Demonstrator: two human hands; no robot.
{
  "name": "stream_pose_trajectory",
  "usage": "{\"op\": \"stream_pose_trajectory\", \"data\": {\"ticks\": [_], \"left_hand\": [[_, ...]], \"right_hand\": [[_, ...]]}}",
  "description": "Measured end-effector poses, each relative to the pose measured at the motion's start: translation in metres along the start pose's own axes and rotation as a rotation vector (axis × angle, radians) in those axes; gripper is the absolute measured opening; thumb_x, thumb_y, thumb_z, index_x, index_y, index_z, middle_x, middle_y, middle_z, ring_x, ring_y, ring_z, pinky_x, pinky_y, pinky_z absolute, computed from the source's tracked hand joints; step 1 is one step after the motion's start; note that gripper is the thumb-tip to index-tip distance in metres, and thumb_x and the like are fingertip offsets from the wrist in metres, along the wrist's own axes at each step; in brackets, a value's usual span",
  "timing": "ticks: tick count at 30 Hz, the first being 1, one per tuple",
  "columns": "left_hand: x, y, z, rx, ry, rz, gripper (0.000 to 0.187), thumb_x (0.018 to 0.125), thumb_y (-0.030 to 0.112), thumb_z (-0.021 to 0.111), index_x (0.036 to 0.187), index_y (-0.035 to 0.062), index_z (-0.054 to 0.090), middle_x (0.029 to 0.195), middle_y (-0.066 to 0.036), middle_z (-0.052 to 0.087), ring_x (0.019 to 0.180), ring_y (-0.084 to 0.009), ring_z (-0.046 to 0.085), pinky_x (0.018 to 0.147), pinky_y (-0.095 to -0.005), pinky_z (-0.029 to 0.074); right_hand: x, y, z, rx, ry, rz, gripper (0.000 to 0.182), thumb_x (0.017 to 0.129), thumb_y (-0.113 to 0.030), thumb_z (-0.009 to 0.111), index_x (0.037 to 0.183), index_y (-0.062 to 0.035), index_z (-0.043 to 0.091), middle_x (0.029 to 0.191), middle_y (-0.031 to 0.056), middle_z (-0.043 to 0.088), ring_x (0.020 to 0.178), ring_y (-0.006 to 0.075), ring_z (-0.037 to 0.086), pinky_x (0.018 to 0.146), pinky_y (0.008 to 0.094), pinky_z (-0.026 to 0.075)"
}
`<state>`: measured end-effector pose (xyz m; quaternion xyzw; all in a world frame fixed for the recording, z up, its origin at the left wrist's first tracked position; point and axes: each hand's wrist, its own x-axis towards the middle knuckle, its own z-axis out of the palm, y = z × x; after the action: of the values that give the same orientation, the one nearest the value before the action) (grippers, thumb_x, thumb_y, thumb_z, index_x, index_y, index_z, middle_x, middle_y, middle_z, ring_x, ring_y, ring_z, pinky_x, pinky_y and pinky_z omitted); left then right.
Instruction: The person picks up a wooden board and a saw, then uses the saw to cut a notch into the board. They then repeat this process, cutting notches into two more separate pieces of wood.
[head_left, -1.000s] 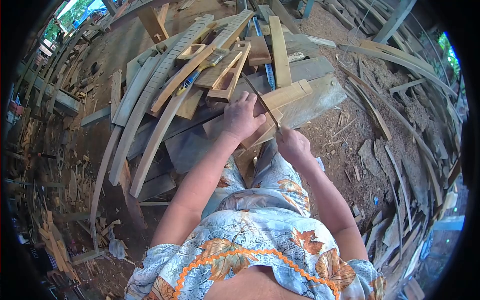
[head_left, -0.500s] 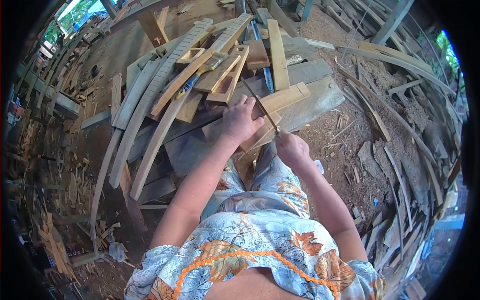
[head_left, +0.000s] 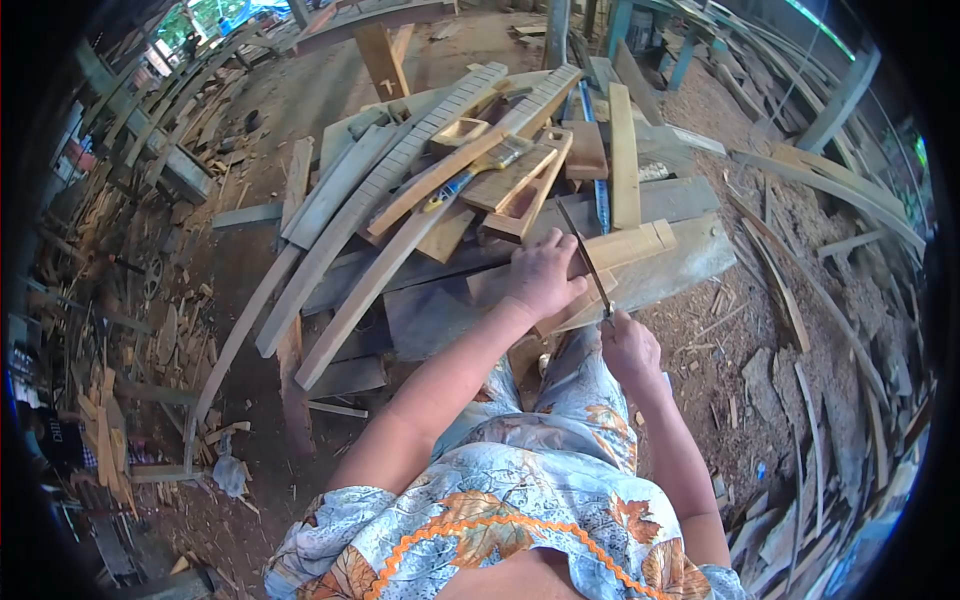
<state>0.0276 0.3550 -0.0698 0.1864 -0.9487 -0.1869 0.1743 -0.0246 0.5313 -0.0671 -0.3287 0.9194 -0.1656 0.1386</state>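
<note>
My right hand [head_left: 630, 348] is closed round the handle of a thin, dark-bladed handsaw [head_left: 590, 262]. The blade slants away from me across a light wooden piece [head_left: 632, 243], just right of my left hand. My left hand [head_left: 547, 272] grips that wood from above, its fingertips close beside the blade. Underneath lies a wide grey plank [head_left: 690, 250]. Just beyond my left hand is a narrow wooden frame [head_left: 537, 190] with a hollow middle.
Curved timber strips [head_left: 375, 262] stick out to the left of the pile. A paintbrush [head_left: 470, 175], a reddish wood block [head_left: 586, 150] and a blue strip [head_left: 601, 200] lie at the back. A light batten [head_left: 624, 160] stands beside them. Scrap wood and sawdust cover the ground.
My view has shifted, so the pile appears farther right and lower. The saw and my right hand have drawn slightly toward my body; the left hand keeps its place on the wood.
</note>
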Motion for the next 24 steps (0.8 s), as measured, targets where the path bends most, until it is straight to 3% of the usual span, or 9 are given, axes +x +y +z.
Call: {"op": "stream_pose_trajectory", "data": {"ticks": [7, 15, 24], "left_hand": [[-0.001, 0.000, -0.001, -0.011, 0.017, 0.002, 0.054, 0.070, 0.034, 0.070, 0.112, 0.0069, 0.052, 0.106, -0.011, 0.054, 0.098, -0.0318, 0.059, 0.082, -0.0463, 0.046], [-0.001, -0.002, -0.001, -0.012, 0.033, 0.014, 0.054, 0.069, 0.033, 0.070, 0.114, 0.0078, 0.054, 0.105, -0.011, 0.054, 0.097, -0.0307, 0.059, 0.082, -0.0456, 0.047], [-0.001, -0.001, -0.001, -0.018, 0.007, 0.002, 0.053, 0.071, 0.033, 0.068, 0.116, 0.0087, 0.053, 0.106, -0.011, 0.053, 0.097, -0.0313, 0.059, 0.082, -0.0466, 0.047]], "right_hand": [[0.014, -0.011, -0.003, 0.016, 0.024, -0.011, 0.025, 0.088, -0.024, 0.048, 0.093, -0.0009, 0.056, 0.085, 0.0261, 0.064, 0.089, 0.0423, 0.061, 0.079, 0.0492, 0.046], [-0.001, 0.002, -0.001, -0.016, 0.037, -0.020, 0.027, 0.090, -0.027, 0.048, 0.092, -0.0009, 0.055, 0.078, 0.0254, 0.063, 0.080, 0.0439, 0.062, 0.073, 0.0510, 0.047], [0.011, -0.002, -0.005, 0.000, 0.058, -0.079, 0.027, 0.089, -0.027, 0.048, 0.089, -0.0009, 0.055, 0.080, 0.0249, 0.063, 0.082, 0.0428, 0.062, 0.074, 0.0509, 0.047]]}}
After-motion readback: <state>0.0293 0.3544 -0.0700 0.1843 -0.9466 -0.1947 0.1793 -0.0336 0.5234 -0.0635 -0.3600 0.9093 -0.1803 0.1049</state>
